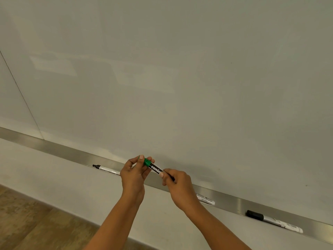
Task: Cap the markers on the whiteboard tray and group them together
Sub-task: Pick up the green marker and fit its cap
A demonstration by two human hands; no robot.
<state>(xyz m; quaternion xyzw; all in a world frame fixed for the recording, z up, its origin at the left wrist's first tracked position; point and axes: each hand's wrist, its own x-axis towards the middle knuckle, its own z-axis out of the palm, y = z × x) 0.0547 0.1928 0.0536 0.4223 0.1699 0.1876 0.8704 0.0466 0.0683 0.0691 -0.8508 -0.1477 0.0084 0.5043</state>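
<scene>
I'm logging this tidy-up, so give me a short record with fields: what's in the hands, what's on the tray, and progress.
held: green marker, green cap on, left hand at cap end, right hand on barrel
tray: uncapped black marker left of the hands; part-hidden marker by right wrist; capped black marker far right
grouping: not done, markers spread apart

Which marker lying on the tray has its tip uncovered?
The leftmost marker, left of the hands: its bare black tip shows. The rightmost marker wears a black cap; the middle one's ends are hidden.
</scene>
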